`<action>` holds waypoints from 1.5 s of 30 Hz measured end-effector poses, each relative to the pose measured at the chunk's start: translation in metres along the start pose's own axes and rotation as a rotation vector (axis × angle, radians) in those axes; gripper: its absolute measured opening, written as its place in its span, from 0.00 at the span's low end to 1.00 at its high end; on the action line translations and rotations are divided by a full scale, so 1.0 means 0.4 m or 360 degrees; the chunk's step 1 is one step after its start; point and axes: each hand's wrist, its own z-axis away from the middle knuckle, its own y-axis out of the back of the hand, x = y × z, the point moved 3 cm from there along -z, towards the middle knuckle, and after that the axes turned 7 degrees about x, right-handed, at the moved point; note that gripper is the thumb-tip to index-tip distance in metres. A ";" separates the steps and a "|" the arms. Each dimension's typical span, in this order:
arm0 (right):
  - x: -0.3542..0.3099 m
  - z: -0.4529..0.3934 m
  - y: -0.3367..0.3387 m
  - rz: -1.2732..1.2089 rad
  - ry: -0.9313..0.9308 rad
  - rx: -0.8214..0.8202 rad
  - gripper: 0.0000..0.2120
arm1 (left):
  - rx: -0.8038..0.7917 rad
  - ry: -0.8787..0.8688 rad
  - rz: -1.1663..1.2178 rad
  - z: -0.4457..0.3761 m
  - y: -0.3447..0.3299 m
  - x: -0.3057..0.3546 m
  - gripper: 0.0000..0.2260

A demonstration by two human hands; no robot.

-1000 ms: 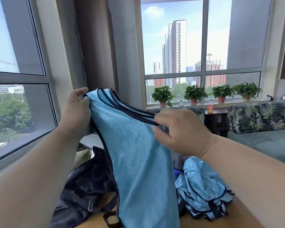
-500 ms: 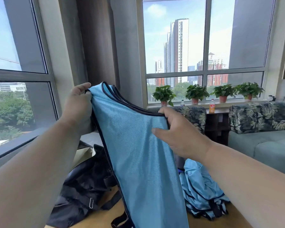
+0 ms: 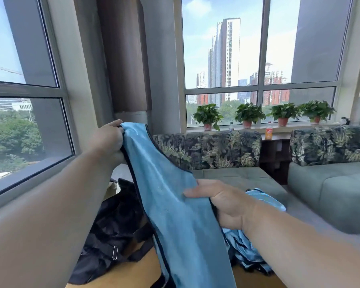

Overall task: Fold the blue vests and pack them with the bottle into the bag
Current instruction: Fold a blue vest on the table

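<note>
Left hand (image 3: 110, 142) and right hand (image 3: 222, 202) gripping blue vest (image 3: 175, 204)

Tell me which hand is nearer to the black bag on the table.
Left. The left hand grips the top of the held blue vest, above the black bag. The right hand pinches the vest's other edge, on the far side of the vest from the bag.
</note>
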 end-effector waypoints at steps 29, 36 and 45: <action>0.049 -0.157 -0.012 -0.0447 0.0158 0.0601 0.15 | -0.0695 0.1359 0.0635 0.346 0.224 -0.570 0.40; 0.027 -0.163 0.000 -0.0494 0.0152 0.0629 0.17 | -0.1197 0.0938 0.1025 0.338 0.224 -0.591 0.45; 0.017 -0.168 0.050 -0.0495 0.0170 0.0680 0.22 | -0.1203 0.0895 0.0523 0.331 0.219 -0.531 0.39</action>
